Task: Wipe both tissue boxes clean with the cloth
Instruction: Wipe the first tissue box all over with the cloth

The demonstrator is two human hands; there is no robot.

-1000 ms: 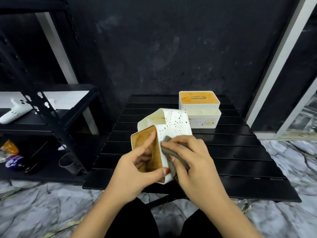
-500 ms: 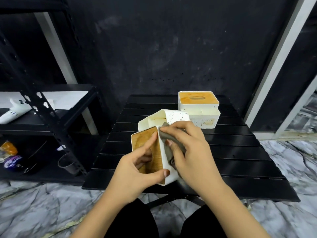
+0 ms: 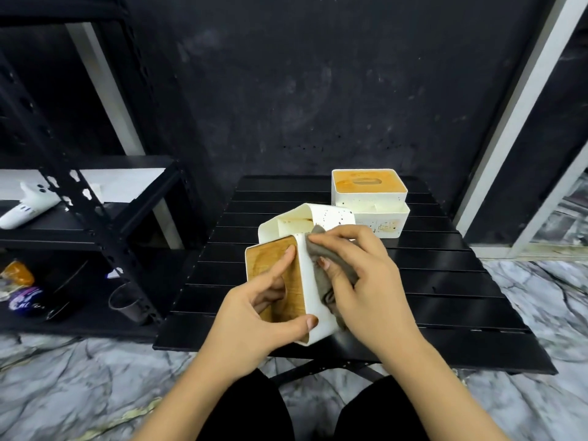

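Observation:
My left hand [image 3: 264, 308] grips a white tissue box [image 3: 310, 281] tipped on its side above the black table [image 3: 445, 281], its wooden lid facing left with my fingers in the lid slot. My right hand [image 3: 362, 281] holds a grey cloth [image 3: 321, 253] and presses it on the box's upward white side, which still shows dark specks near its far end. A second white tissue box [image 3: 370, 202] with an orange-brown lid stands upright at the table's far side, stained and speckled on its front.
A black metal shelf [image 3: 95, 230] stands to the left, carrying a white toy plane [image 3: 27, 208], a cup [image 3: 125, 302] and small packets. Marble floor surrounds the table. A dark wall lies behind, a white frame at right.
My right hand slid the cloth along the box's side from its near end toward the far end. The left hand kept its grip on the box.

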